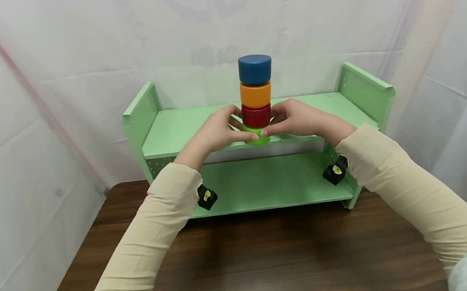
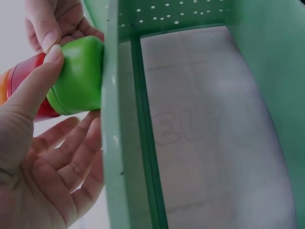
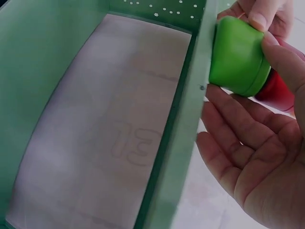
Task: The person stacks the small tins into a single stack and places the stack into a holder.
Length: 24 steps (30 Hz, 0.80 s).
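Note:
A tower of round toy cups stands upright at the front of the upper shelf. From top to bottom they are a blue cup (image 1: 255, 70), an orange cup (image 1: 255, 95), a red cup (image 1: 257, 116) and a green cup (image 1: 258, 141). My left hand (image 1: 219, 131) and right hand (image 1: 299, 118) hold the green cup from both sides, thumbs across its near side and fingers behind. In the left wrist view the green cup (image 2: 82, 74) appears against the shelf board; in the right wrist view the thumbs meet near its rim.
A pale green two-tier shelf unit (image 1: 266, 181) with raised side panels stands on a dark wooden table (image 1: 251, 263). White printed cloth (image 1: 79, 53) hangs behind and along both sides. Small black wrist cameras (image 1: 207, 197) sit below both wrists.

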{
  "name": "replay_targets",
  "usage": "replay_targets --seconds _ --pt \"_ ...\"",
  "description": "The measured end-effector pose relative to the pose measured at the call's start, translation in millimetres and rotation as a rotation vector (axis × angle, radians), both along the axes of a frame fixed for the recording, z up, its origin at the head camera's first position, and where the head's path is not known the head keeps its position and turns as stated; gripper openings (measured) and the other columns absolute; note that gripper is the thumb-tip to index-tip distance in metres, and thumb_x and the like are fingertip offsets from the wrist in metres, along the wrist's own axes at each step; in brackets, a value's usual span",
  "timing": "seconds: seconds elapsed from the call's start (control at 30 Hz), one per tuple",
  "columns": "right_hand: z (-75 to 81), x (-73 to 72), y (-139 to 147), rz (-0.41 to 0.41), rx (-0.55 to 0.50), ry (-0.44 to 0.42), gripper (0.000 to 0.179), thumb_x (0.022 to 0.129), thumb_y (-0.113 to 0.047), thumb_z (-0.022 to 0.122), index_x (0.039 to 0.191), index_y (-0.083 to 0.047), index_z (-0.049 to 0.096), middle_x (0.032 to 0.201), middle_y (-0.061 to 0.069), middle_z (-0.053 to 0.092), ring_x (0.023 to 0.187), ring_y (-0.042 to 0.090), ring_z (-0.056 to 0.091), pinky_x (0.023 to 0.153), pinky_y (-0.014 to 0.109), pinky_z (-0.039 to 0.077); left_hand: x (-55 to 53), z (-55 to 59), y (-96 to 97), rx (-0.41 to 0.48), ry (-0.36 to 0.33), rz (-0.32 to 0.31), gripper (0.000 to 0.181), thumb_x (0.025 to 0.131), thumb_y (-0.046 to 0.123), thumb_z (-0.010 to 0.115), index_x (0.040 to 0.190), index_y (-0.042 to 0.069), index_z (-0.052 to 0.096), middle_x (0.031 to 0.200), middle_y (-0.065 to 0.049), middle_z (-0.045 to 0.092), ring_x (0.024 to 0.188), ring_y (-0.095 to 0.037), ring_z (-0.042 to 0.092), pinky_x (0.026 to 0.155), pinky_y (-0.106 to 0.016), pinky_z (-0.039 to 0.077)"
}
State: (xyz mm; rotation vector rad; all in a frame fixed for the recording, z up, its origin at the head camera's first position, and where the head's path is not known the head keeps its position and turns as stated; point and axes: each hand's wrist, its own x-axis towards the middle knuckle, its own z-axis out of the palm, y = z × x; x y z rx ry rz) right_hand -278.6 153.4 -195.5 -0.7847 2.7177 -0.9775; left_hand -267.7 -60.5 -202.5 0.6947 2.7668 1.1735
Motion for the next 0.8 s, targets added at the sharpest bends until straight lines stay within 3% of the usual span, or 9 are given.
replay_targets --seconds 0.23,0.5,0.8 --pt "-5.1 -2.3 0 -0.075 -0.03 0.035 0.043 0.087 -0.03 0.07 0.118 -0.001 0.061 0.108 0.016 0.069 0.095 0.025 0.066 0.08 0.038 0.05 -1.1 -5.6 2.5 0.051 0.013 0.057 0.056 0.081 0.029 0.076 0.123 0.006 0.048 0.114 -0.01 0.061 0.101 -0.024 0.061 0.085 -0.037 0.053" --pt "-12.7 -2.9 -3 -0.123 -0.04 0.059 0.047 0.088 -0.03 0.068 0.121 0.001 0.058 0.114 0.018 0.067 0.102 0.028 0.065 0.083 0.041 0.052 -2.2 -14.2 4.8 0.085 0.033 0.076 0.055 0.083 0.029 0.074 0.125 0.006 0.046 0.118 -0.011 0.06 0.102 -0.025 0.062 0.084 -0.037 0.053" --pt "-11.1 -1.0 -6 -0.176 -0.076 0.068 0.049 0.089 -0.03 0.067 0.126 0.001 0.055 0.118 0.019 0.065 0.106 0.029 0.064 0.086 0.043 0.05 -4.6 -14.1 8.4 0.069 0.087 0.095 0.057 0.085 0.029 0.073 0.128 0.007 0.043 0.118 -0.011 0.061 0.104 -0.022 0.06 0.089 -0.037 0.051"
